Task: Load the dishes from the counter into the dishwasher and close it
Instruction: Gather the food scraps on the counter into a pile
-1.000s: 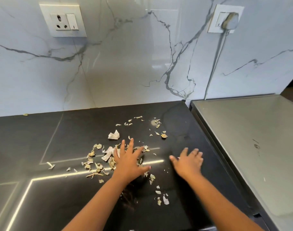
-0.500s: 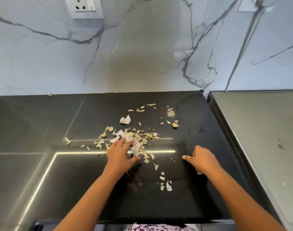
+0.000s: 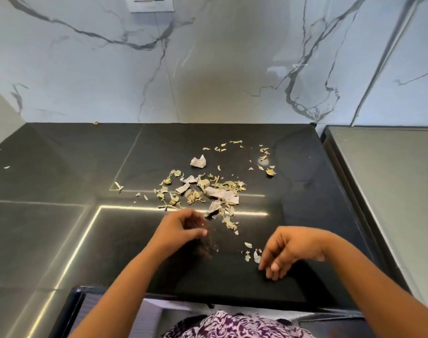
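No dish shows in the head view. A pile of dry peel and torn paper scraps (image 3: 208, 191) lies on the black counter (image 3: 61, 181). My left hand (image 3: 181, 230) hovers just in front of the pile, fingers curled in and blurred, with nothing visible in it. My right hand (image 3: 288, 250) hangs palm down near the counter's front edge, fingers loosely apart and pointing down, beside a few small scraps (image 3: 253, 254). It holds nothing.
A crumpled paper bit (image 3: 197, 162) lies behind the pile. A grey steel surface (image 3: 390, 179) adjoins the counter on the right. The marble wall has a socket (image 3: 149, 3) at the top. A dark edge (image 3: 69, 311) shows below the counter front.
Both hands have drawn back from the scraps toward the counter's front edge, and their fingers have curled. The view has tilted down.
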